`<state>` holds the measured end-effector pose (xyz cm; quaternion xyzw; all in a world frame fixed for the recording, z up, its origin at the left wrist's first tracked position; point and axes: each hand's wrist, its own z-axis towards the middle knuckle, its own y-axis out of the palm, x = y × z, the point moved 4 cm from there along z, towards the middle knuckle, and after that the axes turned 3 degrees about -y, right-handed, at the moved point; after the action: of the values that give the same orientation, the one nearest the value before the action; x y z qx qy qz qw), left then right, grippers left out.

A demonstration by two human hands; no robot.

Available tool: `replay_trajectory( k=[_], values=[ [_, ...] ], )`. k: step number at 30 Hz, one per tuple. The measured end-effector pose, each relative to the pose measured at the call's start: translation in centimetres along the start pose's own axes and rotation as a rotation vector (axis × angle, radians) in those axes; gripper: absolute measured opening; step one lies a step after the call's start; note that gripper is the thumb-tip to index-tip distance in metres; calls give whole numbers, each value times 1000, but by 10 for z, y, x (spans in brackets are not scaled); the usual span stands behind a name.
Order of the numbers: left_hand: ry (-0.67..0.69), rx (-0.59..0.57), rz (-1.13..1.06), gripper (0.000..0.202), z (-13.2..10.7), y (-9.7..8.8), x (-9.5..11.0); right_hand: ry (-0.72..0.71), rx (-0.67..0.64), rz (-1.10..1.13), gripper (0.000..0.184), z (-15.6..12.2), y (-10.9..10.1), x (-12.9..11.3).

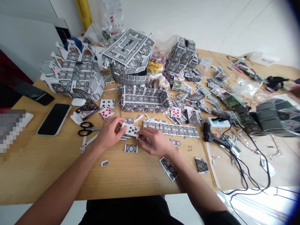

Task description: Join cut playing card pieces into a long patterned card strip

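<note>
Between my two hands is a playing card (131, 130) with black club pips, face up. My left hand (110, 131) pinches its left end between thumb and fingers. At the card's right end, my right hand (152, 140) is closed on it, with a darker piece partly hidden under the fingers. Just below lies a small cut card piece (131, 148), patterned side up. A long strip of joined cards (173, 128) rests to the right of the hands. Behind them stands an open rectangular box made of cards (145, 99).
Black scissors (87, 128) lie left of my left hand, near a phone (54, 119). A glue gun (214, 137) with trailing cables is at the right. Card-built structures (77, 75) line the back, and loose cards (194, 97) are heaped at the back right.
</note>
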<state>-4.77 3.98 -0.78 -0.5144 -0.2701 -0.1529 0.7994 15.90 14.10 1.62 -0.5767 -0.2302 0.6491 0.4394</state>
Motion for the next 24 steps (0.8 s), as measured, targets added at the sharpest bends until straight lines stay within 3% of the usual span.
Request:
replay_trajectory(
  k=[8, 13, 15, 19, 24],
  values=[
    [77, -32, -76, 15, -1, -3, 12, 254, 392, 68, 22, -9, -22, 28],
    [95, -67, -84, 12, -1, 2, 12, 524, 670, 500, 27, -14, -24, 46],
    [103, -68, -95, 12, -1, 1, 13, 585, 671, 708, 33, -11, -17, 46],
    [134, -50, -139, 20, -4, -4, 20, 629, 531, 963, 41, -2, 1, 37],
    [116, -152, -202, 87, -12, 2, 30, 628, 452, 1036, 44, 2, 17, 27]
  ],
)
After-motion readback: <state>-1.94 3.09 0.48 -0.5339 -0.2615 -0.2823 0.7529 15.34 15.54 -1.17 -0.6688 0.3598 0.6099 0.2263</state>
